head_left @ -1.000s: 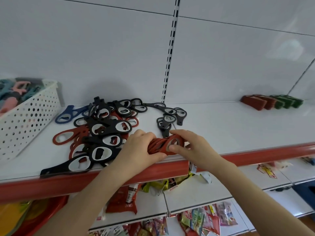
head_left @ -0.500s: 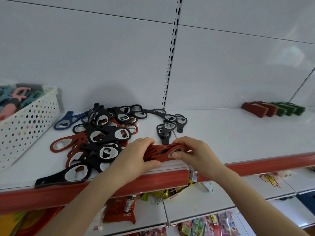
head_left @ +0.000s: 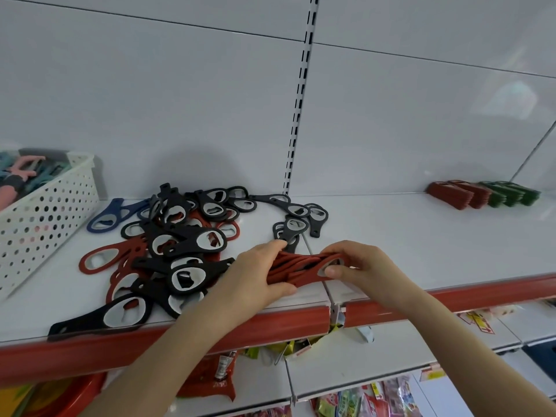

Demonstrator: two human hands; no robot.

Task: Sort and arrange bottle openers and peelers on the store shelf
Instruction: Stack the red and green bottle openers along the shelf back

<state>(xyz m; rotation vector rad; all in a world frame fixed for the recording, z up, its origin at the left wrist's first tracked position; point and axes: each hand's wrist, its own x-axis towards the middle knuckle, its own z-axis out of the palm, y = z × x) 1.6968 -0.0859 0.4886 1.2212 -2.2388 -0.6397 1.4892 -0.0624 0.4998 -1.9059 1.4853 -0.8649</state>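
Note:
A stack of red bottle openers (head_left: 304, 267) lies on its side near the shelf's front edge, held between both hands. My left hand (head_left: 255, 275) grips the stack's left end; my right hand (head_left: 358, 266) pinches its right end, thumb on a metal opening. To the left, a loose pile of black and red bottle openers (head_left: 180, 245) spreads over the white shelf (head_left: 421, 245), with a blue opener (head_left: 111, 213) at its back left. A few black openers (head_left: 296, 224) lie just behind my hands.
A white perforated basket (head_left: 42, 221) with pastel tools stands at the far left. Neat rows of red openers (head_left: 457, 194) and green openers (head_left: 511, 194) sit at the back right. A red price rail (head_left: 496, 288) edges the shelf; packaged goods fill lower shelves.
Both hands have kept hold of the red stack and shifted it slightly right along the front edge. The view has tilted a little.

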